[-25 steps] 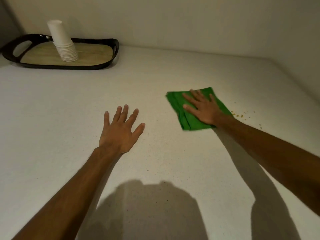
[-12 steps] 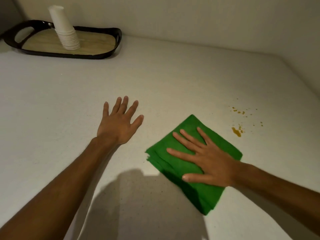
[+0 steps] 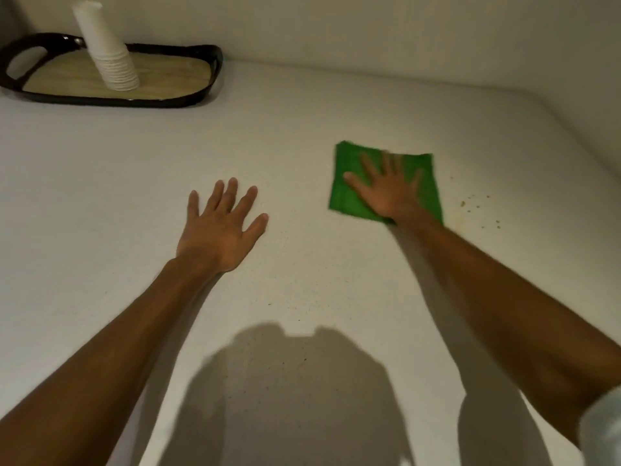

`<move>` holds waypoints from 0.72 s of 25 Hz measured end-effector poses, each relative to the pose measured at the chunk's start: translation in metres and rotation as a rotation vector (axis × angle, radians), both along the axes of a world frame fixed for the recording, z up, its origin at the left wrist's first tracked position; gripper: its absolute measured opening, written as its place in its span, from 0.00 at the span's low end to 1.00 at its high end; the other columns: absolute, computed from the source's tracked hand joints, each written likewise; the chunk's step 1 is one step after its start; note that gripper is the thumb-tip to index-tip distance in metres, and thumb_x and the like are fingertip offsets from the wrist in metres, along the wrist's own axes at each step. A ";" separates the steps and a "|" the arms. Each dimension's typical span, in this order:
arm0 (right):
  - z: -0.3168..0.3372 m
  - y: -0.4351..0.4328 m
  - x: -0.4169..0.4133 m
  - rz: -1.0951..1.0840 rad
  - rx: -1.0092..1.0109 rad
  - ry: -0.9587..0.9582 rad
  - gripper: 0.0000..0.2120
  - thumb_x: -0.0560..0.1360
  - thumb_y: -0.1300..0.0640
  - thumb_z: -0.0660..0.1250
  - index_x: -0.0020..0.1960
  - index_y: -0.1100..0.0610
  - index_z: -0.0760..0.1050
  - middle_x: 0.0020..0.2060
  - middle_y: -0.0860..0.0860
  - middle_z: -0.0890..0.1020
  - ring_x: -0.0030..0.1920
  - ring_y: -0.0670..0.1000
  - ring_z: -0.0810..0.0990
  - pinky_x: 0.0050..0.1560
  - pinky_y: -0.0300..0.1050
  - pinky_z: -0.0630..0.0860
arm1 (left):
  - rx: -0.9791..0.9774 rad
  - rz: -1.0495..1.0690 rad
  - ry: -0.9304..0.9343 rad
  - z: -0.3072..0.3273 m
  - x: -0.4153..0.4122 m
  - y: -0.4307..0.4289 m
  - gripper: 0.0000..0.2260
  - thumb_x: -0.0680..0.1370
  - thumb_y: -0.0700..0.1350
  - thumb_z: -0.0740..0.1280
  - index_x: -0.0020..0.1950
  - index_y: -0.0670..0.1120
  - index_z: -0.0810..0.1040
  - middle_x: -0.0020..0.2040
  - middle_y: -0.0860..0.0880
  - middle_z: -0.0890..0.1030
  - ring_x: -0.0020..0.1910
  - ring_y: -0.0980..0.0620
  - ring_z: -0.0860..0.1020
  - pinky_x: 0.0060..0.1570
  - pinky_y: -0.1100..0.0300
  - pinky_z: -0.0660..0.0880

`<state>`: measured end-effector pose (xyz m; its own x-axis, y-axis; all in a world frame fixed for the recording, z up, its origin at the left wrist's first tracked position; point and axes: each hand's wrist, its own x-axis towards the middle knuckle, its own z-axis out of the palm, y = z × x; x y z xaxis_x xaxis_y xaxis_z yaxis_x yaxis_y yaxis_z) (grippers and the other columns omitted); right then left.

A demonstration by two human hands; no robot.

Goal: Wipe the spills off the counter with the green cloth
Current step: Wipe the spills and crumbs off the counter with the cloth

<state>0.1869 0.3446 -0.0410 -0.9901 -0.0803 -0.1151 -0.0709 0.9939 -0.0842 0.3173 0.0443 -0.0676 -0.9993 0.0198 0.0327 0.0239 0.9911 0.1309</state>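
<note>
The green cloth (image 3: 349, 193) is pressed flat on the counter (image 3: 302, 136) under the right hand (image 3: 386, 193), fingers spread wide; nothing is gripped. The left hand (image 3: 220, 230) is laid open and empty. Small spills (image 3: 473, 203) are left just right of the cloth, so a wipe rightward is needed next.

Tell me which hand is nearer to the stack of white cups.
Left. The left hand lies flat mid-counter, below-right of the stack of white cups; the right hand presses the green cloth farther right.

Dim warm light, motion-blurred right hand (image 3: 386, 193), shadow near bottom.
</note>
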 end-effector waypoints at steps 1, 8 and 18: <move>-0.001 -0.012 0.021 0.087 0.010 0.003 0.41 0.74 0.23 0.38 0.82 0.39 0.44 0.83 0.54 0.44 0.82 0.58 0.42 0.73 0.76 0.37 | 0.000 0.000 -0.003 0.000 0.000 0.000 0.34 0.76 0.70 0.34 0.80 0.59 0.43 0.81 0.50 0.43 0.80 0.50 0.41 0.76 0.41 0.39; -0.022 0.028 0.205 0.937 0.012 0.145 0.35 0.80 0.28 0.48 0.82 0.39 0.45 0.83 0.52 0.45 0.82 0.56 0.42 0.75 0.68 0.33 | 0.044 0.055 -0.034 0.013 -0.014 0.004 0.35 0.75 0.69 0.42 0.79 0.56 0.54 0.81 0.47 0.51 0.80 0.47 0.48 0.75 0.39 0.46; -0.003 0.055 -0.032 0.017 -0.022 0.020 0.35 0.79 0.28 0.38 0.82 0.39 0.44 0.83 0.51 0.44 0.82 0.57 0.42 0.75 0.74 0.37 | -0.002 0.018 -0.013 0.002 -0.018 0.056 0.36 0.76 0.70 0.35 0.80 0.56 0.43 0.81 0.51 0.41 0.80 0.50 0.39 0.76 0.38 0.39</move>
<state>0.1548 0.3996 -0.0445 -0.9907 -0.0999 -0.0929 -0.0901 0.9905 -0.1043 0.2991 0.0999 -0.0656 -0.9998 0.0021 0.0200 0.0047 0.9916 0.1290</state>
